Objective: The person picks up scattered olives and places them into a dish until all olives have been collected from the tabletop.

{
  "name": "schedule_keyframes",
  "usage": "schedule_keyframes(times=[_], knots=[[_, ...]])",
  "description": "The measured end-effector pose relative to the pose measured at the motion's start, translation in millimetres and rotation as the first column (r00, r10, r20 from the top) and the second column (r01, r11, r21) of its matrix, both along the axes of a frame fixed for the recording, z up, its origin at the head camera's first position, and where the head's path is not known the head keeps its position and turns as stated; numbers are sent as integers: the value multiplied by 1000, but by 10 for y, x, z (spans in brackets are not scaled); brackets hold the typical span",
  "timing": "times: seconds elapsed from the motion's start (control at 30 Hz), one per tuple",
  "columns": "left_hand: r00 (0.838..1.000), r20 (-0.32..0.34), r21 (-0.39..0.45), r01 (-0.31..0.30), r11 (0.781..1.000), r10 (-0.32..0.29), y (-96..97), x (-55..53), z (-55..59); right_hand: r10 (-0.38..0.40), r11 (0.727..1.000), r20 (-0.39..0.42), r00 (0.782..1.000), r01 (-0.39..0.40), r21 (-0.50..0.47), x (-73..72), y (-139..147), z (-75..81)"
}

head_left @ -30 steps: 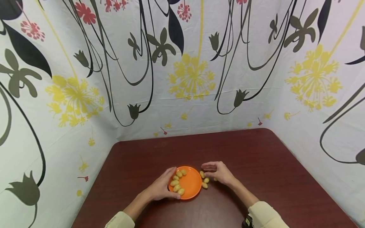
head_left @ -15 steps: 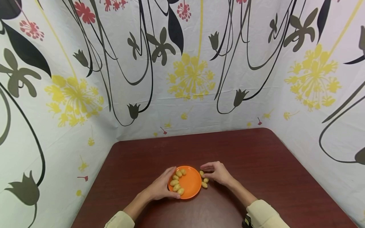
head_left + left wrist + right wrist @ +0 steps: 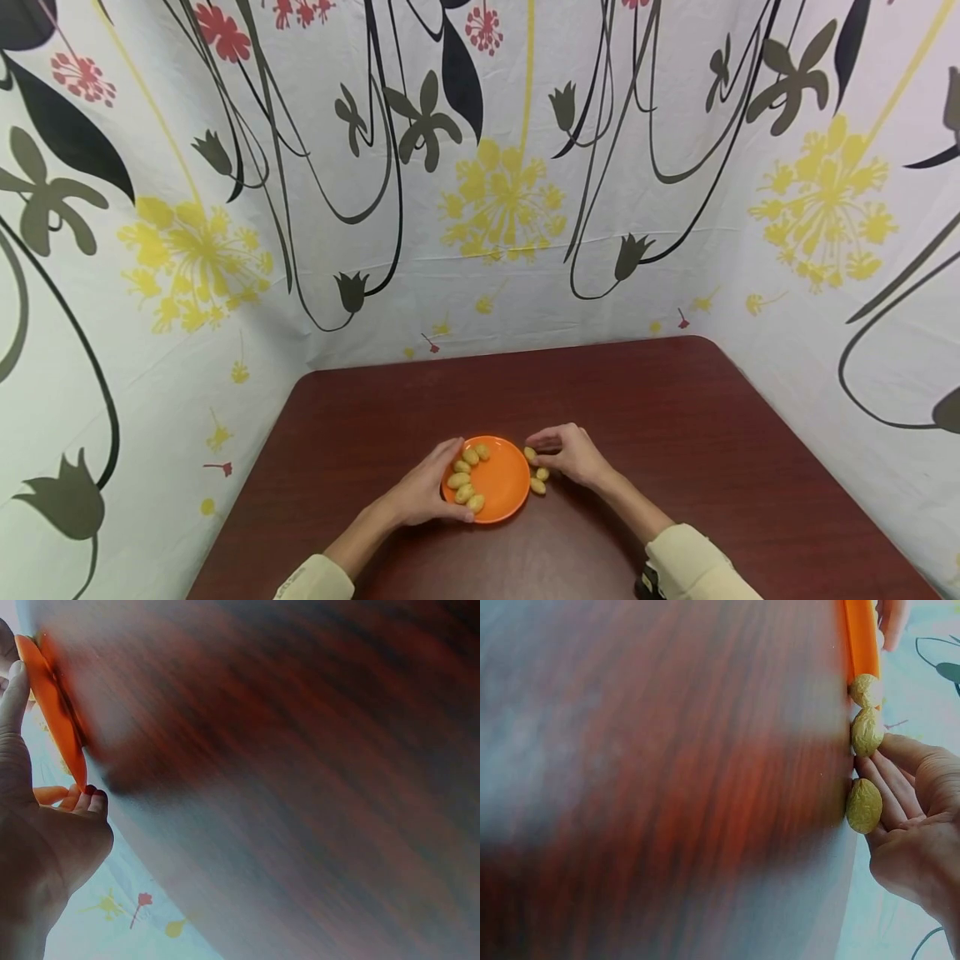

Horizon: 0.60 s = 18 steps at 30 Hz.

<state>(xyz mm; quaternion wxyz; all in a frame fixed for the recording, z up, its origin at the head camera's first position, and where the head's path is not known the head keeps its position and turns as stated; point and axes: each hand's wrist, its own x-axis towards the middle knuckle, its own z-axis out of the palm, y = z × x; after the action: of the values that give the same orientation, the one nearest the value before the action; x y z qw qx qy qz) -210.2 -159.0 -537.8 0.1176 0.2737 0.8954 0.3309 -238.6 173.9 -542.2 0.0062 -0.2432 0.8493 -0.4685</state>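
In the head view an orange plate lies on the table, with several small yellow potatoes along its left side. My left hand spans that side and grips the rim, thumb at the near edge and fingers at the far one. Beyond the plate's right rim, my right hand pinches a small potato between thumb and fingertips. Two more potatoes lie just below it. From the right wrist, the thumb is against a wrinkled potato, with another potato nearer the palm.
The dark red wooden table has rounded far corners. A white floral cloth hangs behind it and along both sides. A black item shows beside the right sleeve.
My right thumb and fingers have come closer together around the potato, and the hand has shifted slightly left. A potato visible beneath that hand is now hidden. My left hand stays on the plate.
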Motion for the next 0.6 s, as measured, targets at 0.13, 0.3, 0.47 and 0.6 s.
schedule_keyframes(times=[0.13,0.3,0.47,0.6], knots=[[1000,-3,3,2,1000,-2,-4,-3,-4,-7,1000,-2,1000,7,-3,0,-6,4],[1000,-3,5,0,1000,0,-2,1,-5,-25,1000,-2,1000,25,-1,2,-7,-1],[1000,-11,7,-1,1000,1,-3,10,5,-40,999,-10,999,40,4,3,-14,-6],[1000,-14,7,-1,1000,1,-4,19,10,-44,999,-22,999,44,10,-8,-22,-5]])
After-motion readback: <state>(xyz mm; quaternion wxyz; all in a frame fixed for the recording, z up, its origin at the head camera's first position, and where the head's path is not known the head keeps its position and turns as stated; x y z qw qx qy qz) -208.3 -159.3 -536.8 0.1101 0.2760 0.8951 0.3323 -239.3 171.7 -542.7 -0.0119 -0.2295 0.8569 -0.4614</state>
